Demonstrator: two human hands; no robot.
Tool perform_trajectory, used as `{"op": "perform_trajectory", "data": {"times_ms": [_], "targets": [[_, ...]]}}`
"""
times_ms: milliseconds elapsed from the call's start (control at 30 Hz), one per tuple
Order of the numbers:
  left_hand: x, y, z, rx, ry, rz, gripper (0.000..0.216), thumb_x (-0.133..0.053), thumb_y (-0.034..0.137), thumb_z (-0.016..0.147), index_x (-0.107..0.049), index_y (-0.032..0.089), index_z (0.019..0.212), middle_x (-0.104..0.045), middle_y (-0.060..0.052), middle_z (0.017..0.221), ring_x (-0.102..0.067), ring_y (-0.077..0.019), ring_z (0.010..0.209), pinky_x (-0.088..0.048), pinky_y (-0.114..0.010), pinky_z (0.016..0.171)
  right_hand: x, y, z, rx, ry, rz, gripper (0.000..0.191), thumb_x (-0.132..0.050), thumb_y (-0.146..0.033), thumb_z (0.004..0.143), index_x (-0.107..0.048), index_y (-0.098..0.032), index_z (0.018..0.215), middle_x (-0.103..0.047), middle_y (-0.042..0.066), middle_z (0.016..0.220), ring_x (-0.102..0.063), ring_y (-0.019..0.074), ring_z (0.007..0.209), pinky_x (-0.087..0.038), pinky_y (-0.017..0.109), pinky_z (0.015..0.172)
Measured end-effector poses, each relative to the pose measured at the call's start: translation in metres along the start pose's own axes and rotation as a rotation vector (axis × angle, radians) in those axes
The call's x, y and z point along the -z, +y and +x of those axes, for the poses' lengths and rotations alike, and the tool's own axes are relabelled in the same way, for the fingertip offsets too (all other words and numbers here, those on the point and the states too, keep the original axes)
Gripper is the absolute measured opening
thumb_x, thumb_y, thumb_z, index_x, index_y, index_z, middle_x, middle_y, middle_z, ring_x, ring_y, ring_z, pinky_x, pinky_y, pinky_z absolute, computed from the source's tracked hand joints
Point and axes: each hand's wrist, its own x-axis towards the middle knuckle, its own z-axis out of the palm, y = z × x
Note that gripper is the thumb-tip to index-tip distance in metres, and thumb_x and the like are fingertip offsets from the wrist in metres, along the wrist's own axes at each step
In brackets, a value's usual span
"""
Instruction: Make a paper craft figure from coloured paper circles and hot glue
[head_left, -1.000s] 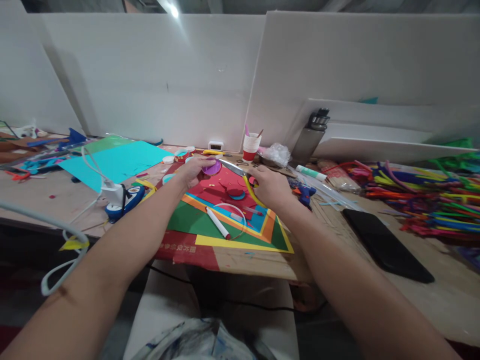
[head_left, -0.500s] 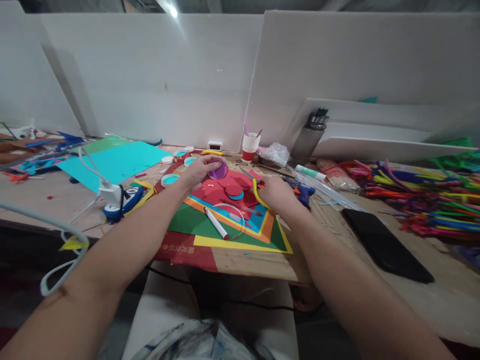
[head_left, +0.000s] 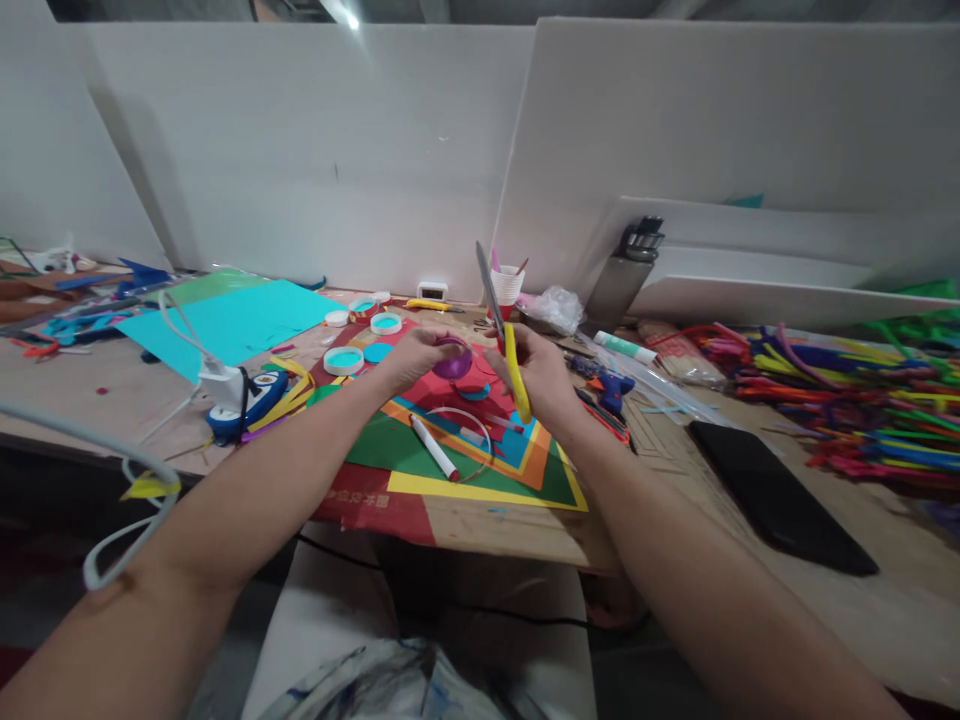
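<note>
1. Along the near edge of the worktop (head_left: 892,600): yellow sheet (head_left: 525,492) under the green sheet (head_left: 375,440), marker (head_left: 433,448) lying on top, below the gap between the hands.
2. Past the marker: red cutouts (head_left: 469,388) on the stack, one overlapping a blue piece. Loose, neither hand appears to hold them.
3. Left hand (head_left: 415,360): thumb and fingers pinching the purple disc (head_left: 454,362) at its far left edge. Disc sits above the red paper, between the hands.
4. Right hand (head_left: 536,368): fingers wrapped at the yellow handles of the scissors (head_left: 516,375). Can't tell if the blades are parted.
5. Key relation: disc lies left of the scissors, level with the handles, not the blades. Scissors' long axis runs up and away, tip leaning left; it points past the disc, not at it. No contact visible; depth gap unclear. I'd judge the blade angle the thing to watch.
6. Beyond: white tubs (head_left: 344,361) off to the left, cup (head_left: 510,285) just behind the blades, bottle (head_left: 616,285) right of that.
</note>
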Motion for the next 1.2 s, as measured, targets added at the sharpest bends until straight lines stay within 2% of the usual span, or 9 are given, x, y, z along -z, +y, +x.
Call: {"op": "perform_trajectory", "data": {"times_ms": [133, 333, 433, 600, 733, 933, 1033, 1100, 1200], "targets": [[-0.010, 0.005, -0.006, -0.051, -0.038, 0.096, 0.015, -0.069, 0.029, 0.071, -0.072, 0.015, 0.076, -0.064, -0.001, 0.067, -0.053, -0.0105, 0.061, -0.038, -0.022, 0.058, -0.003, -0.005, -0.002, 0.010, 0.022, 0.005, 0.052, -0.065, -0.045, 0.074, -0.061, -0.018, 0.118, -0.059, 0.000, 0.077, -0.052, 0.0148, 0.068, -0.047, 0.028, 0.063], [-0.014, 0.009, -0.009, -0.015, -0.086, 0.033, 0.018, -0.069, 0.030, 0.072, -0.071, 0.014, 0.079, -0.068, -0.004, 0.075, -0.059, -0.0132, 0.067, -0.044, -0.024, 0.064, -0.005, -0.004, -0.001, 0.053, 0.019, -0.009, 0.049, -0.063, -0.034, 0.073, -0.062, -0.016, 0.119, -0.067, 0.005, 0.088, -0.058, 0.0170, 0.076, -0.048, 0.030, 0.069], [-0.015, 0.006, -0.008, -0.093, -0.057, 0.119, 0.015, -0.064, 0.025, 0.074, -0.070, 0.015, 0.082, -0.069, -0.004, 0.080, -0.061, -0.0150, 0.072, -0.046, -0.025, 0.068, -0.007, -0.006, -0.002, 0.026, 0.027, 0.013, 0.046, -0.061, -0.030, 0.071, -0.064, -0.016, 0.114, -0.066, 0.003, 0.082, -0.058, 0.0167, 0.072, -0.048, 0.029, 0.066], [-0.020, 0.007, -0.010, -0.305, 0.062, 0.489, 0.013, -0.062, 0.015, 0.070, -0.071, 0.019, 0.079, -0.069, -0.003, 0.076, -0.059, -0.0165, 0.073, -0.043, -0.025, 0.071, -0.008, -0.010, -0.003, -0.097, -0.015, 0.219, 0.047, -0.063, -0.030, 0.067, -0.063, -0.017, 0.112, -0.062, -0.001, 0.068, -0.051, 0.0118, 0.051, -0.043, 0.025, 0.048], [-0.025, 0.009, -0.011, -0.357, 0.116, 0.529, 0.015, -0.060, 0.017, 0.073, -0.071, 0.019, 0.083, -0.069, -0.005, 0.083, -0.060, -0.0183, 0.080, -0.042, -0.026, 0.076, -0.007, -0.010, -0.001, -0.190, -0.021, 0.334, 0.048, -0.064, -0.030, 0.067, -0.060, -0.020, 0.113, -0.054, -0.006, 0.055, -0.046, 0.0112, 0.040, -0.038, 0.024, 0.039], [0.002, 0.003, 0.003, -0.193, 0.319, 0.315, 0.007, -0.064, 0.018, 0.069, -0.069, 0.016, 0.074, -0.065, -0.003, 0.074, -0.056, -0.0162, 0.074, -0.041, -0.025, 0.071, -0.006, -0.021, -0.005, -0.176, -0.061, 0.408, 0.040, -0.067, -0.032, 0.068, -0.059, -0.022, 0.107, -0.049, -0.007, 0.056, -0.043, 0.0100, 0.039, -0.036, 0.024, 0.038], [0.013, 0.002, 0.009, -0.158, 0.245, -0.043, 0.019, -0.067, 0.028, 0.070, -0.068, 0.015, 0.083, -0.066, -0.003, 0.077, -0.057, -0.0136, 0.070, -0.042, -0.024, 0.067, -0.002, -0.024, -0.005, -0.110, -0.079, 0.396, 0.042, -0.069, -0.041, 0.071, -0.059, -0.022, 0.107, -0.048, -0.006, 0.059, -0.044, 0.0101, 0.042, -0.037, 0.025, 0.041], [0.014, 0.002, 0.011, -0.148, 0.217, -0.241, 0.022, -0.070, 0.029, 0.069, -0.066, 0.014, 0.084, -0.066, -0.003, 0.076, -0.056, -0.0113, 0.066, -0.041, -0.023, 0.062, 0.002, -0.021, -0.002, -0.034, -0.038, 0.317, 0.041, -0.070, -0.043, 0.071, -0.061, -0.021, 0.104, -0.050, -0.005, 0.063, -0.045, 0.0103, 0.049, -0.039, 0.026, 0.047], [0.010, 0.006, 0.010, -0.144, 0.187, -0.348, 0.019, -0.072, 0.024, 0.067, -0.065, 0.013, 0.082, -0.065, -0.002, 0.073, -0.055, -0.0089, 0.062, -0.040, -0.021, 0.058, 0.011, -0.012, 0.004, 0.075, 0.052, 0.108, 0.037, -0.069, -0.040, 0.072, -0.062, -0.020, 0.103, -0.050, -0.003, 0.068, -0.047, 0.0123, 0.060, -0.039, 0.026, 0.056]]}}
